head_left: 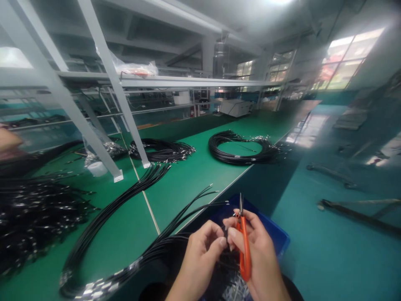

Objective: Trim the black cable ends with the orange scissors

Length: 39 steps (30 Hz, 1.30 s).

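Low in the head view, my left hand [200, 257] is closed in a pinch on a small black piece [225, 235]. Its exact kind is hidden by the fingers. My right hand [260, 248] grips orange-handled scissors [245, 255], their narrow blades pointing up and away. The right thumb and fingertips also meet the black piece beside the left fingertips. Behind my left hand, a bundle of black cables [159, 242] curves across the green table and hangs over its front edge. Several loose cable ends stick out just beyond my hands.
Beneath my hands stands a blue bin [280, 236]; pale scraps [236, 286] lie below. Coiled black cables [232, 158] rest farther along the green table [184, 179]. White shelf posts [115, 88] rise at left, near a large cable heap [40, 213]. Another person's arm [9, 142] shows there.
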Motion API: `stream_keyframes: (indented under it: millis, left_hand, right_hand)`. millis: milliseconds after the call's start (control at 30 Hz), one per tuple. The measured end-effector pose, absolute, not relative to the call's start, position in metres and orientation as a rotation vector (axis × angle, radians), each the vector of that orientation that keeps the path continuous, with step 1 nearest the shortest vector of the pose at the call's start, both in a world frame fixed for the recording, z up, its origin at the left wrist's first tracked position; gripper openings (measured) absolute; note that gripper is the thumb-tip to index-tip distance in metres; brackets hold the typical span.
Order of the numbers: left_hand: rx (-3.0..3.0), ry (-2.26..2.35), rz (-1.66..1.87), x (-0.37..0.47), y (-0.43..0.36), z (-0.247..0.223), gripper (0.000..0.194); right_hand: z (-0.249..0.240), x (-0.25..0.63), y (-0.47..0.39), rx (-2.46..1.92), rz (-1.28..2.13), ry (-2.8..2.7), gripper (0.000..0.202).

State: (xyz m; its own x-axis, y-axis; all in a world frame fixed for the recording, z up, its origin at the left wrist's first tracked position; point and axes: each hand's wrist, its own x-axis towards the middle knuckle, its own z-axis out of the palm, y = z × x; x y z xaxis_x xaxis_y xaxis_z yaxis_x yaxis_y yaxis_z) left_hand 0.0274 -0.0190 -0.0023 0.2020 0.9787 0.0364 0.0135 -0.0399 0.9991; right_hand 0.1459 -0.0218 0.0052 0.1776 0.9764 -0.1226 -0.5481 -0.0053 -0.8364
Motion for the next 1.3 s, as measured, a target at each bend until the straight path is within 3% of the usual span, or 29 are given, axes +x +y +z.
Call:
stream_keyframes:
  millis: [500, 767, 1300]
  left_hand:
    - [1.298, 1.002, 1.050, 0.030, -0.021, -0.004, 0.017]
    - [1.235, 1.024, 1.264, 0.036, -0.017, 0.005, 0.013]
    - [0.942, 0.773, 1.213, 0.033, -0.015, 0.012, 0.011]
  right_hand:
    - [0.006, 0.143, -0.022, -0.859, 1.369, -0.547, 0.041]
    - [0.002, 0.136, -0.022, -0.839, 1.449, -0.509, 0.045]
    - [0.006, 0.141, -0.023, -0.772, 1.518, -0.544, 0.033]
